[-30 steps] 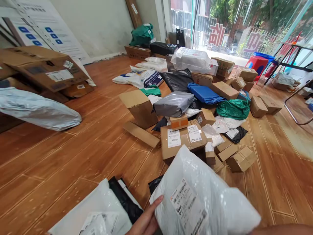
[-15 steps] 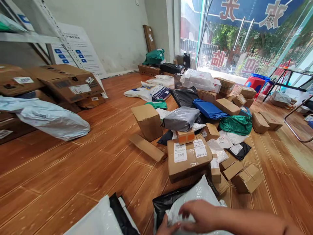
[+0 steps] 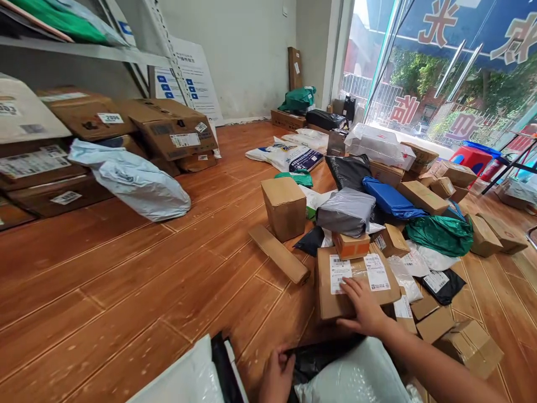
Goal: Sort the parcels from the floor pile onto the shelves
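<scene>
My right hand (image 3: 366, 309) reaches forward with its fingers spread, resting on the front edge and top of a taped cardboard box (image 3: 356, 285) that carries two white labels. Low in the view, my left hand (image 3: 277, 374) is closed, its fingers curled at the left corner of a black plastic mailing bag (image 3: 312, 358). A white plastic mailing bag (image 3: 361, 372) lies over that black bag, under my right forearm. To the left of my left hand is another white mailing bag (image 3: 180, 378) beside a black one (image 3: 222, 364).
Beyond the labelled box lies a heap of parcels, among them a grey bag (image 3: 346, 211), a green bag (image 3: 440, 234) and a tall carton (image 3: 284, 208). A flat carton (image 3: 280, 255) lies on the wooden floor. Shelving (image 3: 88, 51) with boxes stands at left.
My right hand has gone from the white bag forward to the labelled box. My left hand now grips the black bag's corner. The view has turned left.
</scene>
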`<state>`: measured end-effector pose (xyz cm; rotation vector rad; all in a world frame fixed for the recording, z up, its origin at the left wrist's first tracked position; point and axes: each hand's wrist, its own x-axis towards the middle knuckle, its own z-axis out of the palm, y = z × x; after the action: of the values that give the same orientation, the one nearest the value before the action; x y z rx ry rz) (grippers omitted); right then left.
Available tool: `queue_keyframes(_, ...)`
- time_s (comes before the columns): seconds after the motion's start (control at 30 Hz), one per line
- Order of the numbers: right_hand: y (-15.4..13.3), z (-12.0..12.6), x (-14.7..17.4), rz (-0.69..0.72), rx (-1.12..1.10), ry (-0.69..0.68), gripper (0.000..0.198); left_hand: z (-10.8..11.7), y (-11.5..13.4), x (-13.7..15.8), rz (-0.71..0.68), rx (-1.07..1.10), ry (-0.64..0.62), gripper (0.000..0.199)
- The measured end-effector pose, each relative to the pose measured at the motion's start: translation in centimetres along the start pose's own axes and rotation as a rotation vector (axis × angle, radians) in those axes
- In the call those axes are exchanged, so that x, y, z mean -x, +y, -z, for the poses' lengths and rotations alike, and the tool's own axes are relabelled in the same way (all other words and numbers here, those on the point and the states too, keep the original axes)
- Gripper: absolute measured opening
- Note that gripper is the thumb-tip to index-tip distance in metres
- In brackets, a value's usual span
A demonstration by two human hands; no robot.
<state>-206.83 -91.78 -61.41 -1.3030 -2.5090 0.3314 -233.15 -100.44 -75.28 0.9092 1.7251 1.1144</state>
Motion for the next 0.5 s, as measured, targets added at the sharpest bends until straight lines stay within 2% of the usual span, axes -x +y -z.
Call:
queue_keyframes(0.07, 0.0, -0.9, -0.9, 0.057, 0.08, -0.096, 0.092, -1.7, 4.1, -3.3, -0.091, 0.079, 0.014, 0.053)
queue_keyframes(0.2, 0.0, -3.0, -0.3, 0.032, 0.203, -0.101, 0.081, -7.4, 13.2, -10.6, -0.346, 0.157, -0.145, 0.059)
queue_keyframes(0.23, 0.2, -3.1, 0.0, 0.035, 0.214, -0.093, 0.078, -8.8, 14.9, -12.2, -0.381, 0.136, -0.171, 0.058)
queue_keyframes(0.27, 0.6, -2.9, 0.4, 0.049, 0.214, -0.09, 0.075, -10.0, 16.2, -13.4, -0.358, 0.101, -0.186, 0.055)
queue_keyframes(0.37, 1.6, -1.2, 0.9, 0.094, 0.135, -0.095, 0.063, -12.3, 17.3, -14.0, -0.279, 0.079, -0.219, 0.032)
queue_keyframes(0.5, 2.6, 0.8, 1.2, 0.041, -0.015, 0.016, 0.057, -13.1, 13.9, -8.9, -0.262, 0.052, -0.118, 0.027)
